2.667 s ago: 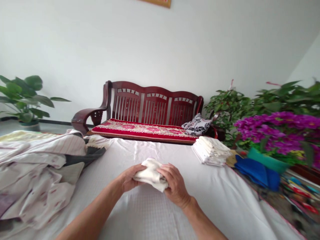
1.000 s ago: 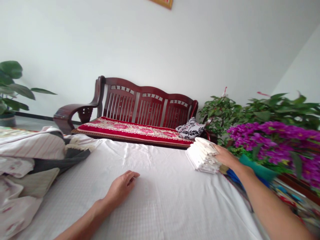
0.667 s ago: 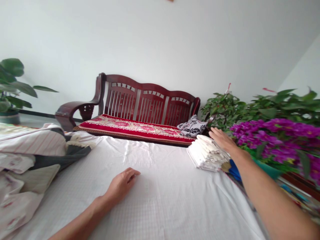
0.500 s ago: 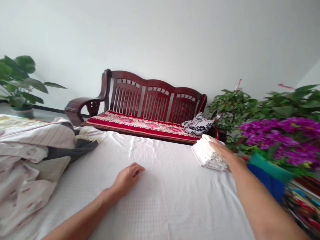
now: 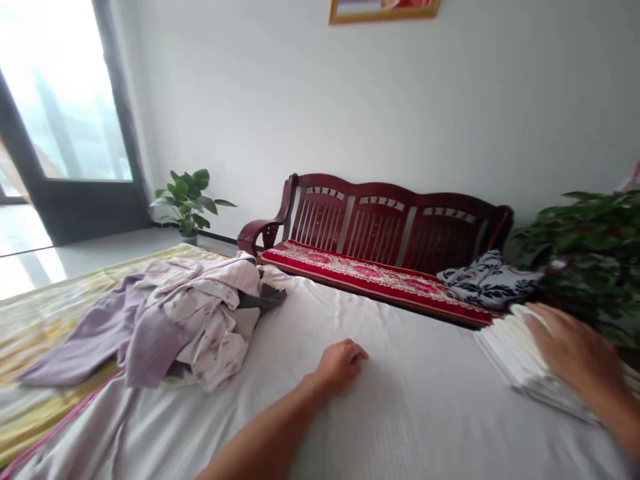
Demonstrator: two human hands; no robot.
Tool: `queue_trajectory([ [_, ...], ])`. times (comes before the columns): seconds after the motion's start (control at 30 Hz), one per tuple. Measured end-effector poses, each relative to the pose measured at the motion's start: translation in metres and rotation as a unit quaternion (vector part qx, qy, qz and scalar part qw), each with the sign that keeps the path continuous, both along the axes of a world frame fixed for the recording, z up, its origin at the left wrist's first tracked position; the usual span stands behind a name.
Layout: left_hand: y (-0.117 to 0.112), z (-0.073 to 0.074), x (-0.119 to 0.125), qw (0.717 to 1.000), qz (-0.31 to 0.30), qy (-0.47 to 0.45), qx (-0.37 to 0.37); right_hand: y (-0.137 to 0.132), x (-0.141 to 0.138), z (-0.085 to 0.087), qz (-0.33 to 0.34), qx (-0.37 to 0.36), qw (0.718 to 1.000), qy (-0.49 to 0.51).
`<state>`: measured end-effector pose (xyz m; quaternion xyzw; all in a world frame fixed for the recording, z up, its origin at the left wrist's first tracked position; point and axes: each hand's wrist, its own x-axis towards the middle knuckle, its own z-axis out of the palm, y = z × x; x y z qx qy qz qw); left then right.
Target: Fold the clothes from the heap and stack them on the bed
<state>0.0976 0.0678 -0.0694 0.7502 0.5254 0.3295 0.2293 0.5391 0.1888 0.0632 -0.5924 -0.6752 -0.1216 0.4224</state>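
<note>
My right hand [image 5: 575, 343] lies over a stack of folded white cloths [image 5: 530, 370] at the right side of the bed. Its thumb and fingers are apart on top, with cloth showing between them; some of the fingers are hidden. Resting on the white sheet [image 5: 400, 407] near the middle, my left hand [image 5: 343, 363] has its fingers curled in, and nothing shows in them. To its left is a loose heap of clothes [image 5: 200, 300], with pale printed, lilac and dark grey pieces.
A yellow patterned cover [image 5: 30, 327] extends under the heap at the left. Beyond the bed stands a dark red wooden bench [image 5: 377, 213] with a red floral runner [image 5: 360, 270] and a black-and-white cushion [image 5: 487, 279]. Leafy plants stand at the far left [image 5: 187, 200] and right [image 5: 595, 247].
The view has swung left, bringing the whole clothes heap and a glass door into sight. My right hand is still on the folded stack, and my left hand still rests curled on the sheet.
</note>
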Motion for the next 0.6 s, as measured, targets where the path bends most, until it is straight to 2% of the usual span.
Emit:
queue_trajectory([
  [0.1,0.001,0.002,0.000,1.000,0.001,-0.004,0.002,-0.039,-0.077,-0.030,0.071,-0.067,0.995,0.025],
  [0.2,-0.003,0.003,-0.001,1.000,-0.003,-0.005,0.004,-0.074,-0.147,-0.081,0.125,-0.149,0.980,0.041],
  [0.3,-0.014,0.002,-0.005,1.000,-0.012,0.000,0.008,-0.099,-0.193,-0.131,0.160,-0.177,0.971,-0.003],
  [0.37,-0.024,0.002,-0.011,1.000,-0.022,0.004,0.014,-0.110,-0.211,-0.152,0.162,-0.149,0.974,-0.061],
  [0.43,-0.036,0.007,-0.020,0.999,-0.040,0.004,0.017,-0.116,-0.220,-0.162,0.156,-0.119,0.974,-0.113],
  [0.5,-0.048,0.020,-0.035,0.999,-0.045,-0.007,0.010,-0.120,-0.223,-0.162,0.152,-0.110,0.972,-0.140],
  [0.6,-0.063,0.056,-0.067,0.997,0.017,-0.066,0.034,-0.121,-0.223,-0.159,0.157,-0.123,0.969,-0.144],
])
